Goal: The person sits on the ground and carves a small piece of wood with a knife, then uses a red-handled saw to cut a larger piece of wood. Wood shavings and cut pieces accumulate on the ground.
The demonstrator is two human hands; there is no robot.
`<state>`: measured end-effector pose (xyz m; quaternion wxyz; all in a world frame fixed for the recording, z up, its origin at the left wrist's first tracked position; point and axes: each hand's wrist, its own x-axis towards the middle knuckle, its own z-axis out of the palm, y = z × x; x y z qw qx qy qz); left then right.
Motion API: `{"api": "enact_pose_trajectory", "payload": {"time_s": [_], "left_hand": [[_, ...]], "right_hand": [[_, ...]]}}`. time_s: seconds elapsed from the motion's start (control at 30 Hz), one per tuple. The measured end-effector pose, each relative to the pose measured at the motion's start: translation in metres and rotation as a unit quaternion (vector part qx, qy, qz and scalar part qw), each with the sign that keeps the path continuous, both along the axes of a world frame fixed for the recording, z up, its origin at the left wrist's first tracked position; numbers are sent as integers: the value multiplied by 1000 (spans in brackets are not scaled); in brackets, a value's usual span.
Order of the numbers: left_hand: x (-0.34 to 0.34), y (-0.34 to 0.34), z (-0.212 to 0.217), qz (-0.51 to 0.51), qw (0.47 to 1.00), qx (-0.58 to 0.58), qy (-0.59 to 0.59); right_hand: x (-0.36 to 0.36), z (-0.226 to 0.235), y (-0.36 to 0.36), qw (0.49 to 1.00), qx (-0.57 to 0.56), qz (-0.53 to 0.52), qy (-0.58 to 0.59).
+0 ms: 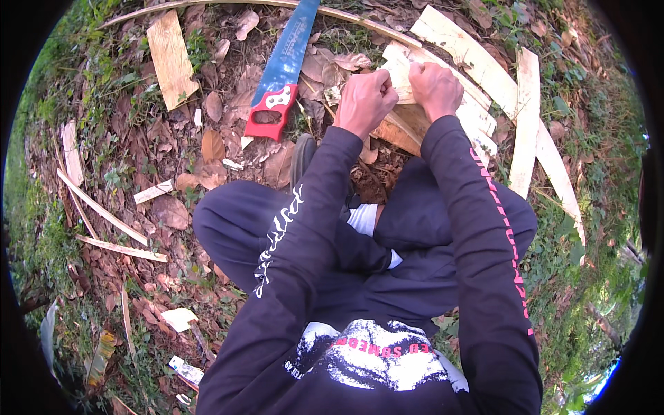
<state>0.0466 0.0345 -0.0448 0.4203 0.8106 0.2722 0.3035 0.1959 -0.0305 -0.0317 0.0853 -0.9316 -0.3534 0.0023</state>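
Both my hands are out in front of me, side by side, over a block of wood (399,133) and pale wood pieces (397,63). My left hand (366,101) is closed in a fist, with its thumb side toward the right hand. Close by on its right, my right hand (436,90) is also closed, with its knuckles up. Whatever the fingers grip is hidden under them. Left of my left hand lies a handsaw with a blue blade (285,61) and a red handle (272,113).
Long pale wood strips (527,121) lie on the right, and a thin curved strip (366,22) arcs across the far side. A flat board (171,61) rests at far left. Offcuts (111,211) and dry leaves (171,211) cover the ground beside my crossed legs.
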Motion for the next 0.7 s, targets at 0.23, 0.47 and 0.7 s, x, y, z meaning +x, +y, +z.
{"api": "enact_pose_trajectory", "payload": {"time_s": [0.23,0.47,0.7], "left_hand": [[0,6,4,-32,999,-14,17],[-6,4,1,-39,999,1,30],[-51,-15,-17,-131,974,15,185]], "right_hand": [[-1,-1,2,999,-17,-28,-20],[1,2,4,998,-44,-38,-6],[7,0,5,997,-59,-44,14]]}}
